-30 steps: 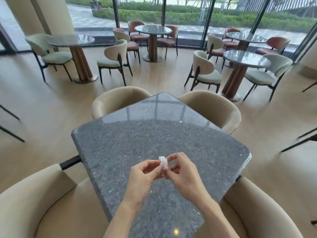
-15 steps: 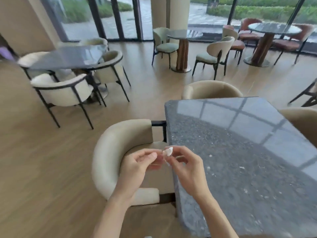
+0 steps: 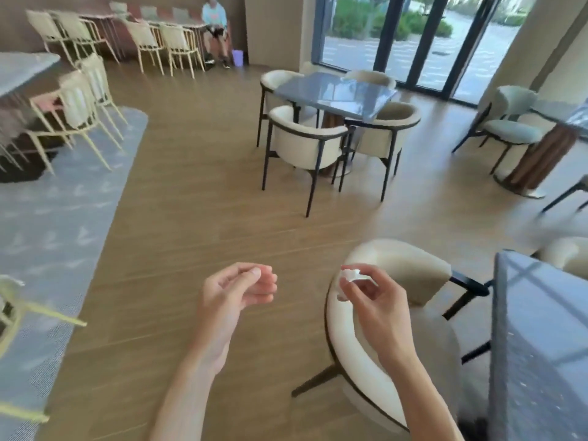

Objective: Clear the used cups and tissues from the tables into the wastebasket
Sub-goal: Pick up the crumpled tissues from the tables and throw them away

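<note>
My right hand (image 3: pixel 370 297) pinches a small crumpled white tissue (image 3: pixel 350 273) between thumb and fingertips, held in the air above a cream chair (image 3: pixel 397 272). My left hand (image 3: pixel 235 289) floats to its left over the wooden floor, fingers loosely curled, holding nothing. The grey stone table (image 3: pixel 541 329) stands at the right edge. A small purple wastebasket (image 3: pixel 237 57) sits on the floor far off by the back wall.
A person sits on a chair (image 3: pixel 216 23) beside the purple basket. Another grey table with cream armchairs (image 3: pixel 334 93) stands ahead. Yellow-framed chairs (image 3: pixel 79 106) line a grey carpet on the left. Wooden floor stretches between them.
The view has swung left, away from the grey table. My left hand has let go of the tissue and moved apart; only my right hand holds it now.
</note>
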### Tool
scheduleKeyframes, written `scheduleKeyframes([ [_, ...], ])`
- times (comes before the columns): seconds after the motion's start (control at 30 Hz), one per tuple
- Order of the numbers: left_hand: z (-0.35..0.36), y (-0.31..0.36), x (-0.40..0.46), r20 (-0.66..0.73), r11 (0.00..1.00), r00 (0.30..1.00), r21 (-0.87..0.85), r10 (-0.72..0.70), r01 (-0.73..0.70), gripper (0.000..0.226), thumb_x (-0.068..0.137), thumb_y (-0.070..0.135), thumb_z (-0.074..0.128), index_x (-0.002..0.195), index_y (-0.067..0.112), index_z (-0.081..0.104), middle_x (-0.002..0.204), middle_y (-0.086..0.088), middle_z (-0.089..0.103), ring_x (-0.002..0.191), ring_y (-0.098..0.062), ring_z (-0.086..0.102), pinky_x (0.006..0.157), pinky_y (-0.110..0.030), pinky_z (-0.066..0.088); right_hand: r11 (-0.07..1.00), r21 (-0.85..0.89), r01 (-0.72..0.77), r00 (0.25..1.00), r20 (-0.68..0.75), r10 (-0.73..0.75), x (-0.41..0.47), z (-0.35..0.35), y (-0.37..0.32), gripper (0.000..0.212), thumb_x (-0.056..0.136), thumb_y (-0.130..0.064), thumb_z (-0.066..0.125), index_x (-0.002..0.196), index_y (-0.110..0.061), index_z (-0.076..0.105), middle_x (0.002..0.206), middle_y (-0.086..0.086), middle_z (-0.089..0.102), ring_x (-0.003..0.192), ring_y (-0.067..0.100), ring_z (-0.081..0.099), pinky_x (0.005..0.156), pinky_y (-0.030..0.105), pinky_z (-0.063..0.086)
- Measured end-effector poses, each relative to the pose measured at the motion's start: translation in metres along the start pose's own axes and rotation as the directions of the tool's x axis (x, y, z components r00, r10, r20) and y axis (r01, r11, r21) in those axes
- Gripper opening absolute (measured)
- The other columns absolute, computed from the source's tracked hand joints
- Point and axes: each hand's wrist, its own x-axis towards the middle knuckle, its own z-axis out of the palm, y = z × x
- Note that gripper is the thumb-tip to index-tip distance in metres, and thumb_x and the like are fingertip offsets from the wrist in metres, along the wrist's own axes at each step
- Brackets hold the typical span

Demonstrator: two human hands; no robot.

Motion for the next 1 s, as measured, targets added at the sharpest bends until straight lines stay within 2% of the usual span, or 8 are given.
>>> scheduleKeyframes([
  [0.07,-0.048,0.007,0.028,-0.069,1.0,0.998,0.008,0.014,-0.013,0.022,0.1,0.0,0.053,0.094,-0.004,0.074,0.089,-0.018,0.077,0.084,-0.029,0.074,0.078,-0.037,0.063,1.0,0.0,-0.01,0.999,0.037,0.01,0.015,0.05,-0.004,0.006,0.094,-0.016,0.072,0.096,-0.021,0.074,0.071,0.0,0.072,0.065,0.009,0.066,0.061,0.013,0.044],
  [0.17,-0.111,0.021,0.066,-0.148,0.998,0.988,0.042,0.047,-0.041,0.022,0.1,0.0,0.054,0.093,-0.001,0.074,0.088,-0.015,0.077,0.084,-0.028,0.073,0.078,-0.035,0.062,1.0,-0.005,-0.003,0.995,0.102,0.003,0.031,0.119,-0.015,0.003,0.095,-0.02,0.072,0.095,-0.022,0.074,0.07,-0.002,0.072,0.07,0.011,0.069,0.064,0.015,0.047],
  [0.33,-0.168,0.036,0.117,-0.173,0.995,0.981,0.064,0.088,-0.078,0.023,0.101,0.002,0.053,0.093,0.001,0.075,0.09,-0.015,0.077,0.086,-0.028,0.073,0.08,-0.036,0.061,1.0,-0.017,-0.011,0.983,0.185,0.013,0.067,0.198,-0.029,0.007,0.094,-0.011,0.071,0.094,-0.017,0.074,0.073,0.0,0.074,0.068,0.009,0.069,0.065,0.012,0.049],
  [0.53,-0.184,0.025,0.19,-0.193,0.998,0.981,0.051,0.036,-0.027,0.022,0.101,0.001,0.053,0.095,0.0,0.074,0.092,-0.016,0.076,0.086,-0.03,0.073,0.079,-0.037,0.061,0.997,-0.025,-0.077,0.971,0.226,0.08,0.133,0.26,-0.018,0.008,0.094,-0.009,0.069,0.091,-0.015,0.074,0.074,0.006,0.074,0.066,0.009,0.067,0.066,0.015,0.051],
  [0.63,-0.187,0.02,0.239,-0.206,0.998,0.978,0.06,0.005,0.008,0.023,0.101,0.002,0.053,0.094,0.002,0.075,0.091,-0.015,0.077,0.086,-0.029,0.073,0.08,-0.037,0.061,0.993,-0.018,-0.118,0.962,0.246,0.119,0.181,0.288,-0.006,0.01,0.097,-0.016,0.068,0.089,-0.014,0.073,0.075,0.011,0.072,0.067,0.011,0.065,0.073,0.025,0.054],
  [0.77,-0.187,0.026,0.327,-0.237,0.995,0.972,0.096,0.011,0.012,0.022,0.1,0.001,0.054,0.093,0.002,0.075,0.09,-0.014,0.077,0.084,-0.028,0.072,0.082,-0.042,0.06,0.989,-0.002,-0.147,0.951,0.274,0.142,0.268,0.332,0.004,0.015,0.098,-0.019,0.067,0.085,-0.014,0.073,0.072,0.005,0.072,0.067,0.012,0.066,0.078,0.033,0.055],
  [0.9,-0.18,0.057,0.432,-0.226,0.992,0.974,0.13,0.029,0.001,0.022,0.1,0.001,0.055,0.092,0.004,0.075,0.09,-0.014,0.077,0.086,-0.03,0.072,0.081,-0.042,0.059,0.989,0.059,-0.137,0.955,0.275,0.115,0.365,0.375,-0.009,0.01,0.097,-0.016,0.067,0.09,-0.015,0.073,0.073,0.003,0.073,0.068,0.012,0.067,0.072,0.024,0.055],
  [1.0,-0.173,0.09,0.501,-0.215,0.988,0.97,0.134,0.109,-0.081,0.022,0.1,0.001,0.055,0.092,0.004,0.075,0.091,-0.014,0.077,0.085,-0.028,0.073,0.082,-0.041,0.06,0.991,0.107,-0.085,0.954,0.296,0.05,0.431,0.403,-0.027,0.009,0.096,-0.012,0.067,0.101,-0.019,0.071,0.079,0.004,0.074,0.069,0.014,0.068,0.069,0.021,0.055],
])
